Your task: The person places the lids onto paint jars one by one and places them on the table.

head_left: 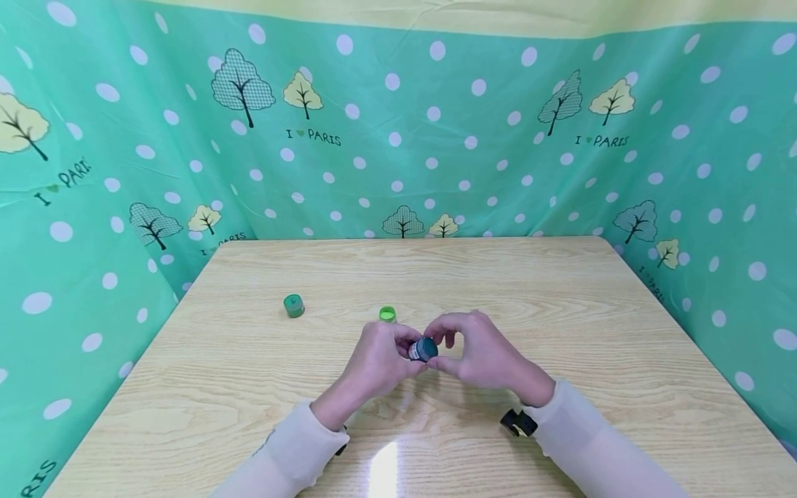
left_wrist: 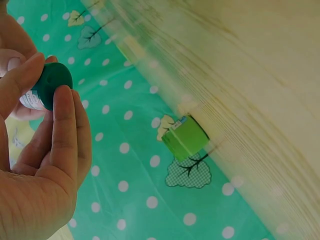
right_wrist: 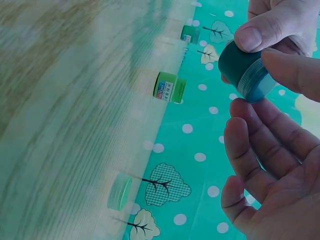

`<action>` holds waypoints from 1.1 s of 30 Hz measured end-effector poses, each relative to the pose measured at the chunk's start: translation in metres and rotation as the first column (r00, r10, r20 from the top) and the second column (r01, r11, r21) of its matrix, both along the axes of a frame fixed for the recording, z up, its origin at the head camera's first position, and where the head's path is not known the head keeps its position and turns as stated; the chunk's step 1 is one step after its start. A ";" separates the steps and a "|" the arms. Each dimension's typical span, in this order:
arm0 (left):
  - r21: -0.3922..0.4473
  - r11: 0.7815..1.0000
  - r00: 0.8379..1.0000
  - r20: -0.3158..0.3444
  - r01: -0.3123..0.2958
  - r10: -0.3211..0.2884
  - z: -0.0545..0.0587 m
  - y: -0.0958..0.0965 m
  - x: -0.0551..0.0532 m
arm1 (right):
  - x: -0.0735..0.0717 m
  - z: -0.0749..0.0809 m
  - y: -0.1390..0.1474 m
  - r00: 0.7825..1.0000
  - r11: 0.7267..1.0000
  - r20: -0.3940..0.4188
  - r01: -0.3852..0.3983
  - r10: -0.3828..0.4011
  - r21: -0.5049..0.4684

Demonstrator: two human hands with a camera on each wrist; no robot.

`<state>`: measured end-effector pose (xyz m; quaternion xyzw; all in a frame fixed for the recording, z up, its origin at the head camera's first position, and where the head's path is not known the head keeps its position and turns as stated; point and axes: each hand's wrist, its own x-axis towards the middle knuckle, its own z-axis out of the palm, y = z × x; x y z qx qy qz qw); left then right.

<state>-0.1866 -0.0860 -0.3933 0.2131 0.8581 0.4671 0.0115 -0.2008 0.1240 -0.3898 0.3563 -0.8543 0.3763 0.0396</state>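
Over the middle of the table, a small dark teal jar [head_left: 424, 349] with a white label is held tilted between both hands. The left hand [head_left: 381, 356] grips its body, thumb and fingers on opposite sides. At the jar's other end, the thumb and fingertips of the right hand [head_left: 476, 351] pinch the rim. That end shows as a clear, ridged lid [right_wrist: 256, 82] in the right wrist view. A lime green jar [head_left: 387, 315] stands on the table just beyond the left hand.
Farther left on the wooden table [head_left: 249, 387] stands a dark green jar [head_left: 293, 306]. The right wrist view also shows a pale green see-through round piece [right_wrist: 120, 192] near the table's edge. A polka-dot curtain [head_left: 429, 138] surrounds the back and sides.
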 end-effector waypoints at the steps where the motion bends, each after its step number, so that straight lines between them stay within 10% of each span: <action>1: 0.001 1.000 1.000 0.001 0.000 0.000 0.000 0.000 0.000 | 0.000 0.000 0.000 1.000 1.000 0.005 0.005 -0.005 0.001; 33: 0.002 1.000 1.000 0.001 -0.016 0.016 0.001 -0.001 0.001 | 0.004 -0.002 -0.006 0.984 0.987 0.091 0.152 -0.156 0.047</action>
